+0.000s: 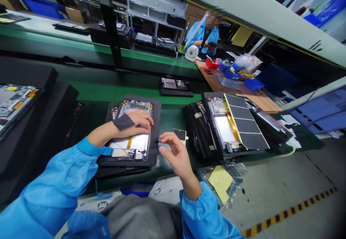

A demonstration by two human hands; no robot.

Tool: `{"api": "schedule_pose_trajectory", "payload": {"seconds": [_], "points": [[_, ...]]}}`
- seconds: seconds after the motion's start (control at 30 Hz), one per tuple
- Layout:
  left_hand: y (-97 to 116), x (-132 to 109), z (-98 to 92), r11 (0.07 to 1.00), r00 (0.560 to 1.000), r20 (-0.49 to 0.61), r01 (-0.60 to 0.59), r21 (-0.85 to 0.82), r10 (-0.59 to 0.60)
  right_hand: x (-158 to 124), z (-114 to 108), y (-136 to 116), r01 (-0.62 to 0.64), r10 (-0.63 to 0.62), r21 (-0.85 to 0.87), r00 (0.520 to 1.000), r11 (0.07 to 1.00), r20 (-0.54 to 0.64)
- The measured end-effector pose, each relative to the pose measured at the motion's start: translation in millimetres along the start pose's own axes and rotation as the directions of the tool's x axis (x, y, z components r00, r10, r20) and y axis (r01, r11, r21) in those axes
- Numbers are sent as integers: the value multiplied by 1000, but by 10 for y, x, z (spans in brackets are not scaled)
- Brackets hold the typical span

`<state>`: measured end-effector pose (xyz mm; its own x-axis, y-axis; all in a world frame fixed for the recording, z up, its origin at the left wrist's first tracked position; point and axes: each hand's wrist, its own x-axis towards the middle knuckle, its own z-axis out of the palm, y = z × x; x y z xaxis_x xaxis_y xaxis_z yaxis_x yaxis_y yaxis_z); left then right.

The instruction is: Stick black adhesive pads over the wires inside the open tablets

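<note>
An opened tablet [132, 143] with its boards and battery exposed lies in a black foam tray [155, 131] in front of me. My left hand [137, 122] rests on the tablet, fingers curled and pressing down, with a black patch stuck on the wrist [123, 122]. To the right of the tray, my right hand [174, 152] pinches a small black sticker on yellow backing [180, 135] between its fingertips, just above the green belt.
A stack of trays with another opened tablet [223, 127] and a yellow sheet of black stickers [244, 122] lies to the right. Plastic bags with yellow backing [221, 183] lie at the bench edge. Black trays [32, 102] stand left. A co-worker [205, 33] sits beyond the belt.
</note>
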<state>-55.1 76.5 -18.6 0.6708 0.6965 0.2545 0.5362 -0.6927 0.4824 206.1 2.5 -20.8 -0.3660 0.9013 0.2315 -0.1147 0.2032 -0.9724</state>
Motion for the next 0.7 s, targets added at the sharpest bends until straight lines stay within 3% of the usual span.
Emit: {"api": "schedule_pose_trajectory", "payload": {"seconds": [0.23,0.37,0.47,0.57,0.7], "points": [[-148,56,122,1000,996,-83,-11,29,13,100,97,117,-168,166,-58,986,984,-31],[-210,47,121,998,994,-106,-14,63,21,36,218,98,-115,107,-70,989,991,-97],[-262,53,113,996,992,-123,6,84,5,17,242,68,-37,13,-189,992,981,-127],[-279,85,106,995,991,-131,28,99,-15,78,173,13,-22,0,-257,996,966,-84],[-217,132,55,992,994,-108,38,116,-26,231,66,-76,-55,63,-177,997,983,40]]}}
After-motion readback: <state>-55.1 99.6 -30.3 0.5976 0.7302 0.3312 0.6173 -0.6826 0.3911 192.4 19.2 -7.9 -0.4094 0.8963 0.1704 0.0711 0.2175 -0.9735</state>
